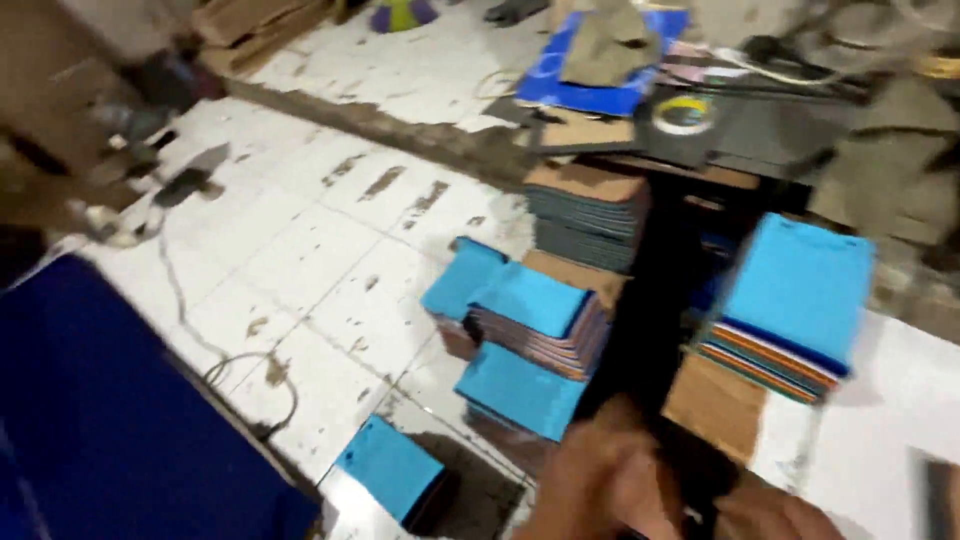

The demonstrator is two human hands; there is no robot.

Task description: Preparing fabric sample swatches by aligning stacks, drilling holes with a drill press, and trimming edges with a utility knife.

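The picture is blurred by motion. My left hand (600,485) and my right hand (775,515) are close together at the bottom edge, fingers curled, with a dark thing (695,470) between them. Whether either hand grips it is unclear. Just beyond the hands are a brown cardboard piece (715,405) and a long black strip (650,300). Left of the strip lies a stack of flat covers with bright blue tops (535,320). A second blue-topped stack (795,295) sits to the right.
A single blue cover (390,465) lies on the stained white tile floor (330,250). A large dark blue sheet (100,420) fills the lower left. A grey stack topped with cardboard (585,210), a tape roll (683,113) and a loose cable (250,370) are nearby.
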